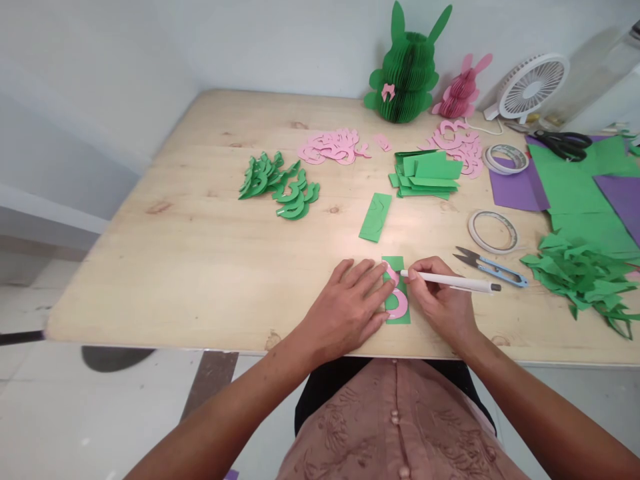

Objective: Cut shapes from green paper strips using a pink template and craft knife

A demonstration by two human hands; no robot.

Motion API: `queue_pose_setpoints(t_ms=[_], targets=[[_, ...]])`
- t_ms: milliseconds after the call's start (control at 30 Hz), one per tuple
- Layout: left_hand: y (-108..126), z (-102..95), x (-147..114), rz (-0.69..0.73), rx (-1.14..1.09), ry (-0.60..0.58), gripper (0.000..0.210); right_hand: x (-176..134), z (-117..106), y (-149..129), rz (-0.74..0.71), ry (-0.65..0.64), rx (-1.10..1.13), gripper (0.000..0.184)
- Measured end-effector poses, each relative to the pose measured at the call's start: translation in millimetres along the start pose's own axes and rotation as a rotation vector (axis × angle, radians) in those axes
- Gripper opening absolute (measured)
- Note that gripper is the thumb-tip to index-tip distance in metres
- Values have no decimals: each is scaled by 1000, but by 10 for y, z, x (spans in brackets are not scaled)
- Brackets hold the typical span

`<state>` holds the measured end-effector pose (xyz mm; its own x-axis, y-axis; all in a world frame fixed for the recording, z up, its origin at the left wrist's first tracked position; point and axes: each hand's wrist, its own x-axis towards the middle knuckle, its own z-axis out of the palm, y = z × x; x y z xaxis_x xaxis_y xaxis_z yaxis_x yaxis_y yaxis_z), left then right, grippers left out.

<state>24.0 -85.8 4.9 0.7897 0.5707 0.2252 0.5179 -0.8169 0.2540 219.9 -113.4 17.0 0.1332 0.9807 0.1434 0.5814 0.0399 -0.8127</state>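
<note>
The left hand point(350, 310) lies palm down, fingers point(362, 269) spread and angled forward-right. The right hand point(443, 307) forms a pinch grip — thumb point(419, 285) forward, remaining digits curled. Both bare forearms point(235, 407) converge from the lower corners.

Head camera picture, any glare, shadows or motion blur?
In the head view, a pale sheen on the wooden tabletop near the loose green paper strip; also in the head view, a soft shadow on the wall behind the white fan; again in the head view, no obvious motion blur on the left hand, right hand or white pen.
</note>
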Motion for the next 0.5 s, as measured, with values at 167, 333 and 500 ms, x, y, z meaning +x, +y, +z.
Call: queue_pose_setpoints(t_ms=[167,333,500], targets=[[1,-1,-1,-1,1,-1,41,-7,-5,16,-6,4,-5,12],[-2,2,-5,2,0,0,42,-13,-2,26,-10,10,-9,10],[-4,21,-8,3,8,10,42,-14,-5,12,-32,18,-26,10]])
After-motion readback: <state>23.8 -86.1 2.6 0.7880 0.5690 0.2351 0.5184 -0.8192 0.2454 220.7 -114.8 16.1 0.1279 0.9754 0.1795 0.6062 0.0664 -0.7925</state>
